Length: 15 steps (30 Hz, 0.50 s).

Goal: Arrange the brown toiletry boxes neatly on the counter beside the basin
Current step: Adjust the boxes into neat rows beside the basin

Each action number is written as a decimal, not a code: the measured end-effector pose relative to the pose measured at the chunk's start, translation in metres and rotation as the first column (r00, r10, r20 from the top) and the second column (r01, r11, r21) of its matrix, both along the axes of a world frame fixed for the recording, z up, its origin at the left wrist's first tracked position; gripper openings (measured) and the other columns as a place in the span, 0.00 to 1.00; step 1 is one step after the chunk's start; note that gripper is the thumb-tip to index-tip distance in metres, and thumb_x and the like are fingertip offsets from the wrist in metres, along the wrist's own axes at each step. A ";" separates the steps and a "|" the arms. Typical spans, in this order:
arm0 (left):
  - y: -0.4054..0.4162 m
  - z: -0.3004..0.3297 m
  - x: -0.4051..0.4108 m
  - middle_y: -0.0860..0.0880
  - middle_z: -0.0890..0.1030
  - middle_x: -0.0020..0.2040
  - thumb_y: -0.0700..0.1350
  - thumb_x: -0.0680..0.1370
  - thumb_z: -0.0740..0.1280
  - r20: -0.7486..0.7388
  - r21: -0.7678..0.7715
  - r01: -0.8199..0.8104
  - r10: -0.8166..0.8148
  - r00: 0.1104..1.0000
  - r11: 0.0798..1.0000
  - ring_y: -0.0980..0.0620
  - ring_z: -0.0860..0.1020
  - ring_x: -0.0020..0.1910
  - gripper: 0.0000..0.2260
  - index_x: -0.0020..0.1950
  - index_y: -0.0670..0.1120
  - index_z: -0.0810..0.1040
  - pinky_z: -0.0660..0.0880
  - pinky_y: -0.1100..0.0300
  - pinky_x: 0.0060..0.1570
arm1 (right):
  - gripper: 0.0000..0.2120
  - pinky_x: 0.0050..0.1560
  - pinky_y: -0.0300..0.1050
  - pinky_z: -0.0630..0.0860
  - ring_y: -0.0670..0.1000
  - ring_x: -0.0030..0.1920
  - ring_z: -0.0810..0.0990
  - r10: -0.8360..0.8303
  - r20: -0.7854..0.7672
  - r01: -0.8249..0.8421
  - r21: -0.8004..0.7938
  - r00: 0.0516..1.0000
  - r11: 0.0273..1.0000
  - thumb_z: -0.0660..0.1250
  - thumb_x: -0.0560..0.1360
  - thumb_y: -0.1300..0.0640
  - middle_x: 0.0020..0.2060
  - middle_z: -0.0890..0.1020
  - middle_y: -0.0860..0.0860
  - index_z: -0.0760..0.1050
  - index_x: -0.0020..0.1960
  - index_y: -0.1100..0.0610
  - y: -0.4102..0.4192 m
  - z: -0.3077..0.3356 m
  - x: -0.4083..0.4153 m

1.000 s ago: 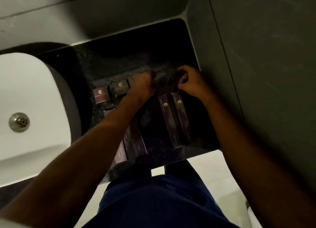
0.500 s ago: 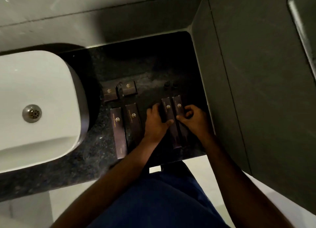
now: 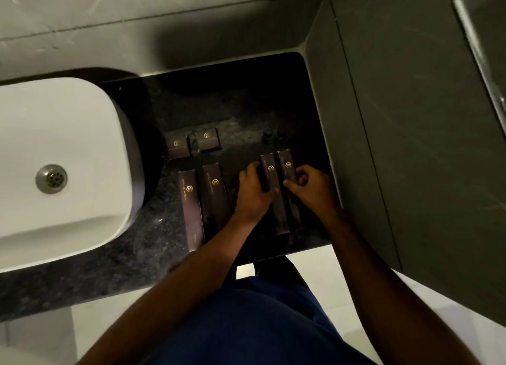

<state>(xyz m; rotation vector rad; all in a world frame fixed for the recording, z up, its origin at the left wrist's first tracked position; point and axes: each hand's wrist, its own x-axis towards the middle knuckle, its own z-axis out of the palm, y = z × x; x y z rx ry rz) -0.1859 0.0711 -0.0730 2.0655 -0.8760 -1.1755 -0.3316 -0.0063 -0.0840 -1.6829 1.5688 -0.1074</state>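
On the dark stone counter (image 3: 241, 110) right of the white basin (image 3: 60, 156) lie several brown boxes with gold logos. Two small square boxes (image 3: 178, 145) (image 3: 207, 139) sit at the back. Two long boxes (image 3: 191, 208) (image 3: 216, 197) lie side by side in front of them. Further right lie two more long boxes (image 3: 269, 170) (image 3: 287, 164), close together. My left hand (image 3: 253, 193) grips the left one of that pair, thumb across it. My right hand (image 3: 310, 188) pinches the right one from its right side.
Two small dark round items (image 3: 267, 132) (image 3: 279, 134) stand behind the right pair. A grey wall (image 3: 410, 118) bounds the counter on the right, a tiled wall (image 3: 137, 22) at the back. The counter's front edge (image 3: 273, 255) is near my blue-clad legs (image 3: 246, 323).
A second ago both hands were at the counter's back by the small round items. They have drawn toward me onto the right pair of long boxes and hold them there.
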 end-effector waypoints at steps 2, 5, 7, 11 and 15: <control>0.001 0.004 0.002 0.43 0.71 0.65 0.43 0.68 0.77 -0.033 -0.023 -0.011 0.011 0.999 1.000 0.47 0.74 0.63 0.32 0.69 0.45 0.67 0.73 0.57 0.62 | 0.15 0.30 0.35 0.66 0.44 0.34 0.75 0.023 -0.021 -0.023 0.014 1.000 1.000 0.75 0.68 0.50 0.36 0.79 0.50 0.78 0.52 0.55 -0.001 0.002 0.002; 0.013 0.015 0.016 0.47 0.73 0.65 0.46 0.69 0.78 -0.207 -0.004 -0.122 0.118 0.971 0.993 0.51 0.81 0.54 0.34 0.70 0.49 0.66 0.81 0.53 0.53 | 0.12 0.29 0.33 0.64 0.41 0.32 0.74 -0.018 -0.052 0.016 -0.043 0.998 0.999 0.73 0.69 0.46 0.32 0.76 0.44 0.75 0.46 0.49 0.005 0.010 0.002; 0.038 0.019 0.036 0.54 0.77 0.58 0.46 0.70 0.76 -0.203 -0.041 -0.222 0.209 0.957 0.974 0.59 0.83 0.42 0.27 0.65 0.56 0.70 0.81 0.65 0.39 | 0.10 0.30 0.34 0.65 0.43 0.33 0.75 -0.128 -0.014 0.125 -0.150 0.992 0.981 0.71 0.71 0.44 0.33 0.76 0.45 0.72 0.44 0.46 0.014 0.017 0.002; 0.095 0.017 0.085 0.49 0.80 0.54 0.43 0.74 0.73 0.145 -0.118 -0.479 0.492 0.858 0.870 0.54 0.81 0.47 0.15 0.57 0.55 0.75 0.78 0.66 0.47 | 0.05 0.32 0.34 0.70 0.45 0.33 0.76 -0.112 0.092 0.134 -0.292 0.989 0.947 0.68 0.71 0.47 0.34 0.77 0.45 0.73 0.42 0.47 0.049 0.025 0.040; 0.109 0.002 0.104 0.42 0.79 0.61 0.45 0.72 0.74 0.219 0.066 -0.535 0.511 0.831 0.842 0.43 0.78 0.59 0.22 0.65 0.44 0.74 0.75 0.51 0.61 | 0.18 0.44 0.38 0.74 0.49 0.49 0.78 0.149 0.027 -0.149 -0.017 0.988 0.989 0.70 0.71 0.45 0.52 0.77 0.48 0.72 0.58 0.47 0.092 0.015 0.108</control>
